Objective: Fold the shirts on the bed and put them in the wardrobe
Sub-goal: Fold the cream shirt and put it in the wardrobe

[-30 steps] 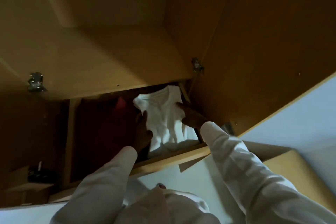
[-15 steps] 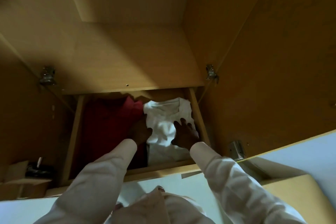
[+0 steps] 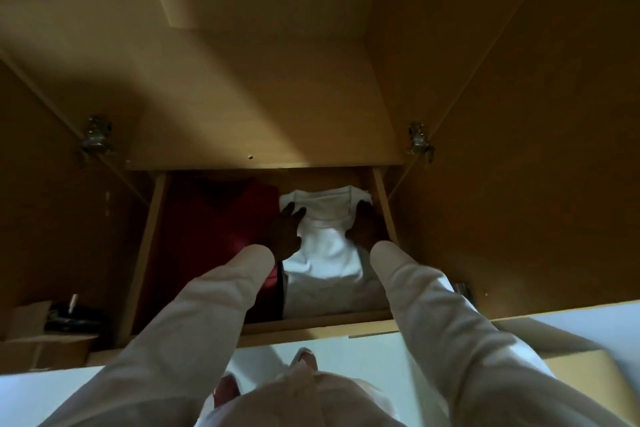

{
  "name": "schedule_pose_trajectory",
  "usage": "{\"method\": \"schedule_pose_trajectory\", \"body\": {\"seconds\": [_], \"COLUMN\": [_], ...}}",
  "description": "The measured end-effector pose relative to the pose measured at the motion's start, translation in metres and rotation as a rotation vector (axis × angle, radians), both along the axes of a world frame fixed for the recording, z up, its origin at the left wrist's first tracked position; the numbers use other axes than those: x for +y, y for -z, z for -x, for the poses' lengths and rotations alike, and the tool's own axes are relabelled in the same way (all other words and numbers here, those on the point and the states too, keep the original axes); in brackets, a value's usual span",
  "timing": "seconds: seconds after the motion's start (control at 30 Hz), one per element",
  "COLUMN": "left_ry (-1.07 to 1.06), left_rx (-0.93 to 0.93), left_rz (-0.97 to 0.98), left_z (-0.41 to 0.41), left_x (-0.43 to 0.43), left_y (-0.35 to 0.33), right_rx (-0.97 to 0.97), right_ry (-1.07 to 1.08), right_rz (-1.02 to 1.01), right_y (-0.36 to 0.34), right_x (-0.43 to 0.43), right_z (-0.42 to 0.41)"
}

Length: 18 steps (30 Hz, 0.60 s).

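Note:
A folded white shirt lies in the right half of an open wooden drawer at the bottom of the wardrobe. A folded red garment fills the drawer's left half. My left hand rests on the white shirt's left edge with fingers spread. My right hand lies along the shirt's right edge beside the drawer's side wall; its fingers are in deep shadow. Both arms are in pale sleeves.
A wardrobe shelf juts out above the drawer. Open doors stand left and right on metal hinges. A cardboard box with a dark object sits low on the left. White floor runs along the bottom.
The white shirt has gone from held above the drawer to lying flat in its right half. Both hands slid farther back along its two sides.

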<state>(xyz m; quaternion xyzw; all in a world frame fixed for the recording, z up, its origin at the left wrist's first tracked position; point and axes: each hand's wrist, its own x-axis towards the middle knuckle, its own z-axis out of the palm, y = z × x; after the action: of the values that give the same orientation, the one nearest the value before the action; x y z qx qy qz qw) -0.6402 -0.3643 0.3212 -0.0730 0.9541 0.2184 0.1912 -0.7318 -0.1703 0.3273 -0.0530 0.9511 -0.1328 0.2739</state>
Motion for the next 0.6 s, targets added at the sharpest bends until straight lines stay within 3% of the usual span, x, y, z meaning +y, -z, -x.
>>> {"method": "schedule_pose_trajectory", "body": {"seconds": [0.17,0.27,0.3,0.4,0.6], "left_ry": [-0.093,-0.157,-0.210,-0.376,-0.276], "left_rx": [0.070,0.354,0.365,0.222,-0.047], "left_rz": [-0.035,0.081,0.149,0.202,0.206], "left_z": [-0.042,-0.067,-0.074,-0.093,-0.115], "left_x": [-0.001,-0.004,-0.007,-0.021,-0.043], "left_y": [0.003,-0.004,-0.008,-0.002,0.033], "right_rx": [-0.065,-0.049,-0.069,-0.128,-0.192], "right_ry": [-0.016,-0.089,-0.092,-0.158,-0.237], "right_rz": [-0.070,-0.108,-0.098,-0.091,-0.248], "right_y": [0.003,-0.003,-0.007,-0.013,0.008], "right_x": [-0.012,-0.009,-0.006,0.005,0.008], "right_z": [0.014,-0.005,-0.016,-0.060,-0.113]}}
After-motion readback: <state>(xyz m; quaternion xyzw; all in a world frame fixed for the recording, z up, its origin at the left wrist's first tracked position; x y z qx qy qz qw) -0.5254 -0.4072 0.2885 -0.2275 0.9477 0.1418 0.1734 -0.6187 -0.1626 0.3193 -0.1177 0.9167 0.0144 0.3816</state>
